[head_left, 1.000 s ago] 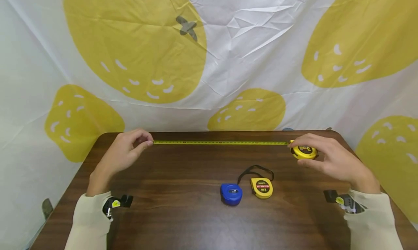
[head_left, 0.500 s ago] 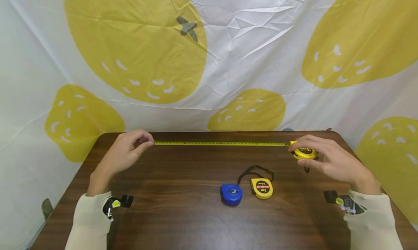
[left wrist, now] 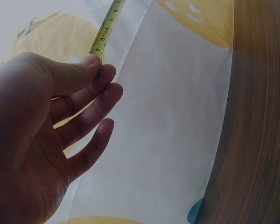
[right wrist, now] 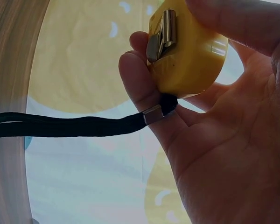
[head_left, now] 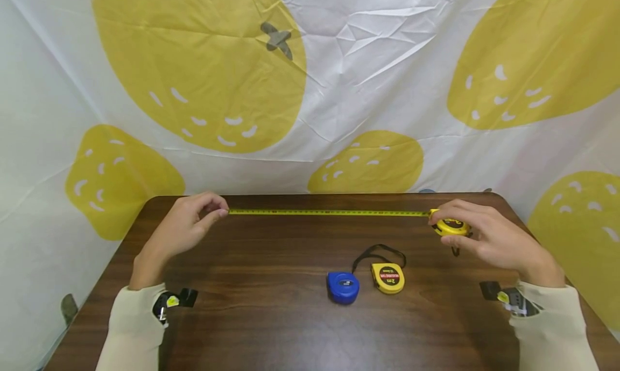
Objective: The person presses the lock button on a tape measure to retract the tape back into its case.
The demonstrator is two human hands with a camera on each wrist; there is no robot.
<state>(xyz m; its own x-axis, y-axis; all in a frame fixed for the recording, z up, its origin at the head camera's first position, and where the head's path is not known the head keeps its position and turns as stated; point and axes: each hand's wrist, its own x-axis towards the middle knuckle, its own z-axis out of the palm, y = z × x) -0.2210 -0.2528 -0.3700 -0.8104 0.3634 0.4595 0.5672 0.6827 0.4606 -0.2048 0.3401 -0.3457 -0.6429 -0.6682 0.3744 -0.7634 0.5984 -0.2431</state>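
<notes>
My right hand (head_left: 494, 233) grips a yellow tape measure (head_left: 451, 226) marked with a 3 near the table's back right. Its metal clip and black wrist strap (right wrist: 93, 123) show in the right wrist view. From the case a yellow blade (head_left: 329, 213) runs straight left across the far side of the table. My left hand (head_left: 186, 225) pinches the blade's free end between thumb and forefinger; low numbers on the blade (left wrist: 106, 29) show in the left wrist view. The end hook is mostly hidden by the fingertips.
A blue tape measure (head_left: 343, 288) and a smaller yellow 2m tape measure (head_left: 388, 278) with a black strap lie side by side on the brown wooden table (head_left: 252, 317). A white curtain (head_left: 329, 107) with yellow fruit prints hangs behind the table's far edge.
The right hand tilts the tape measure slightly, and its black strap now shows below the hand. The blade stays stretched out; the left hand is almost still.
</notes>
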